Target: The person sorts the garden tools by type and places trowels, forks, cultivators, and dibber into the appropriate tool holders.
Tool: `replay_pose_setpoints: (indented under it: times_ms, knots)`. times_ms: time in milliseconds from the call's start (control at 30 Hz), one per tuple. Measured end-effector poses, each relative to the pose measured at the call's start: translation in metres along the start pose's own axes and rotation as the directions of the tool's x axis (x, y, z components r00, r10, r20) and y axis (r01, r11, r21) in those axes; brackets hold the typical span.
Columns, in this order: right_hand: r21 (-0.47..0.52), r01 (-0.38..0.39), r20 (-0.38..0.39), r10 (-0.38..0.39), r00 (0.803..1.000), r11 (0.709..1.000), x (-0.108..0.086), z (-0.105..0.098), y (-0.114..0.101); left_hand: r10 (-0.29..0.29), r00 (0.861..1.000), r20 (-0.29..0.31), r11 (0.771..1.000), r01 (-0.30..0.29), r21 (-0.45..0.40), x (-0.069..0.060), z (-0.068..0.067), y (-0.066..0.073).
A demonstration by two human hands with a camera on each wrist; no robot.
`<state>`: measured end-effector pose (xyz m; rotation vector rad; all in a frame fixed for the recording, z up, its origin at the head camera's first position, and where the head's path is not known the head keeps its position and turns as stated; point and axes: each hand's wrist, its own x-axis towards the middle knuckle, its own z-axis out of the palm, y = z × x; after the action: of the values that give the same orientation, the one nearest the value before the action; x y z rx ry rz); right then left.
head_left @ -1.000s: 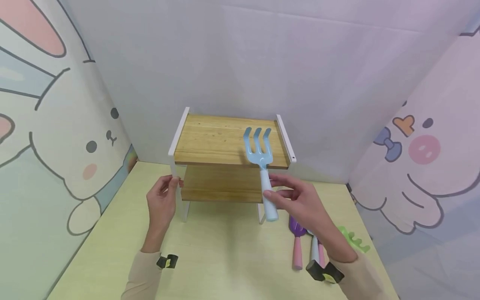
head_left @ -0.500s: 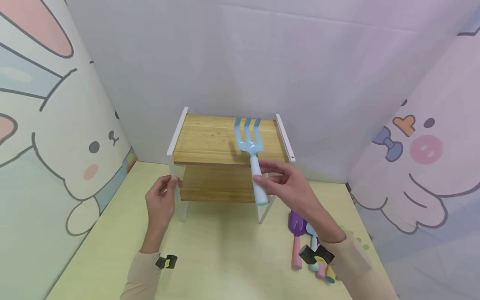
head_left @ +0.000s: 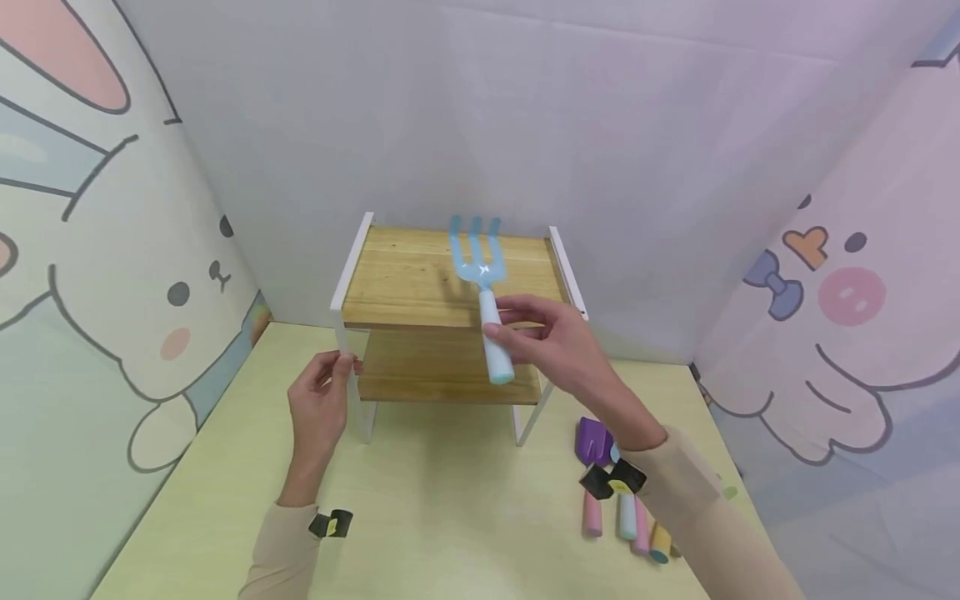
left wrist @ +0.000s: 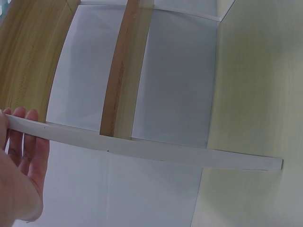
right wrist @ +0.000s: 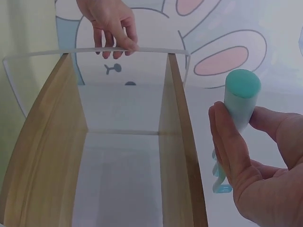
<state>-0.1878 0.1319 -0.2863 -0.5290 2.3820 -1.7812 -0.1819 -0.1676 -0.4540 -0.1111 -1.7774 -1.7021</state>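
Note:
In the head view my right hand pinches the pale handle of a light blue hand fork. Its three tines point toward the back wall, over the top board of a two-tier wooden shelf. The right wrist view shows the handle's teal end between thumb and fingers, beside the upper board. My left hand grips the shelf's white left front leg between thumb and fingers. In the left wrist view those fingers wrap behind the white bar.
Right of the shelf lie a purple scoop with a pink handle and several other handled tools, including a yellow handle, partly under my right forearm. A green piece is mostly hidden by the sleeve. Curtains with cartoon animals surround the table.
My right hand has carried the hand fork left and away from me, further over the top board. My left hand stays on the shelf leg.

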Motion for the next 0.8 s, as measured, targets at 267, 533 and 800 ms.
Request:
replay_pose_setpoints:
  times_ms: [267,533,800]
  knots:
    - [0.021,-0.011,0.002,0.011,1.0,1.0,0.014,0.007,-0.002,-0.003,1.0,0.005,1.0,0.004,-0.023,0.0,0.0,0.002]
    - [0.027,-0.029,0.029,0.028,0.999,0.999,0.029,0.015,-0.004,-0.016,1.0,-0.002,0.999,0.017,0.034,-0.002,0.003,0.011]
    - [-0.008,-0.044,0.028,0.045,0.999,0.999,0.043,0.021,-0.01,0.009,1.0,-0.001,1.0,-0.009,0.025,-0.001,0.002,0.012]
